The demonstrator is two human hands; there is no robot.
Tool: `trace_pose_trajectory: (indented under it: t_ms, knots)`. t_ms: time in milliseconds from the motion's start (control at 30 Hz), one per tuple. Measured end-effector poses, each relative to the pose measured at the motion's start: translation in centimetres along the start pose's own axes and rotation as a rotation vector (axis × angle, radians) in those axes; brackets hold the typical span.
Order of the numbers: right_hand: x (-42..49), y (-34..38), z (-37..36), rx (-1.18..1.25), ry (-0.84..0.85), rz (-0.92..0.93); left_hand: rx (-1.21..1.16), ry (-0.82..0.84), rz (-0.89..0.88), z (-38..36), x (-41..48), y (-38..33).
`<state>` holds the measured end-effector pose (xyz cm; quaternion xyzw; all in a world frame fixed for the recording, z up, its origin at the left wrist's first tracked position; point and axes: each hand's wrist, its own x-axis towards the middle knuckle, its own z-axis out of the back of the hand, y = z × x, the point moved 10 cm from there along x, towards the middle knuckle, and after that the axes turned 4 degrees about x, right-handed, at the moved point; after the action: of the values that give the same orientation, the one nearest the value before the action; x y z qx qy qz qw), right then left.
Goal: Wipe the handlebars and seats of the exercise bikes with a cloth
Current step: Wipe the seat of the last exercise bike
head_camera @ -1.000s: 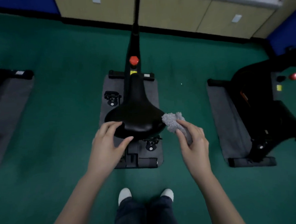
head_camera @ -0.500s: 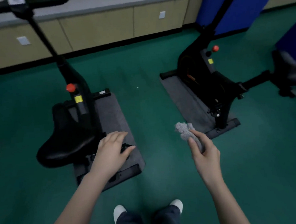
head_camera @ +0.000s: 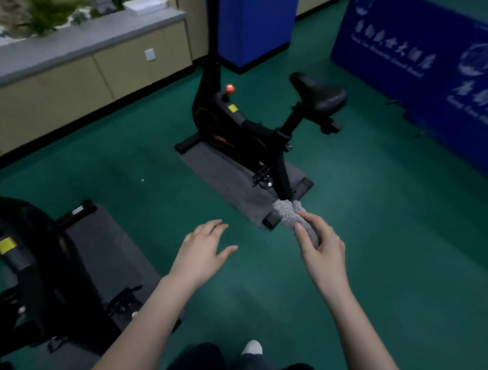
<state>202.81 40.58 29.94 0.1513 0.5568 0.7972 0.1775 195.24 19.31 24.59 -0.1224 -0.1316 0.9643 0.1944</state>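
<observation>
Open green floor (head_camera: 383, 233) lay between the two bikes and ahead of both hands; the bike (head_camera: 242, 127) stood on a mat (head_camera: 230, 174) ahead and slightly right, its near foot bar at the mat's near end; the left bike (head_camera: 22, 270) filled the lower left, cut by the frame edge, on the left mat (head_camera: 106, 244). A cabinet (head_camera: 60, 90) ran along the far wall; a blue pillar (head_camera: 255, 21) stood behind the bike and a blue panel (head_camera: 430, 73) closed off the right side, near the seat (head_camera: 318, 94).

The left hand (head_camera: 203, 244) hung palm down over bare floor, fingers straight and spread, holding nothing; the right hand (head_camera: 321, 246) had thumb and fingers curled round the lower end of the cloth (head_camera: 291, 213). The cloth was bunched, its free end sticking up past the thumb; in the view it overlapped the mat's near corner, well apart from the seat.

The cloth was grey and nubbly, like terry or microfibre; the seat was black, smooth and slightly glossy, wide at the back and narrow at the nose, on a slanted post; the bike's frame was matt black with a red knob (head_camera: 229, 88) and a yellow label; both mats were dark grey and flat; the cabinet had beige fronts under a grey top; a white shoe (head_camera: 252, 348) showed at the bottom edge.
</observation>
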Motion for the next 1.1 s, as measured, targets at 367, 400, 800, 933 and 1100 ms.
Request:
trace_pose_trajectory:
  t_ms: [367,400,800,933,1100]
  knots:
    - [6.6,-4.8,9.3,-0.007,-0.207,-0.126,0.122,0.131,-0.19,-3.8,11.5,-9.3]
    - [7.8,-5.1,9.7,-0.022,-0.213,-0.127,0.119,0.14,-0.198,-4.1,12.8,-9.7]
    - [24.5,-8.0,13.4,-0.058,-0.253,-0.189,0.126,0.187,-0.218,-4.0,31.5,-13.3]
    - [28.4,-9.1,15.4,-0.046,-0.257,-0.204,0.11,0.19,-0.222,-3.5,36.3,-16.3]
    - [33.5,-11.2,19.6,-0.03,-0.28,-0.198,0.069,0.215,-0.192,-4.4,40.9,-20.8]
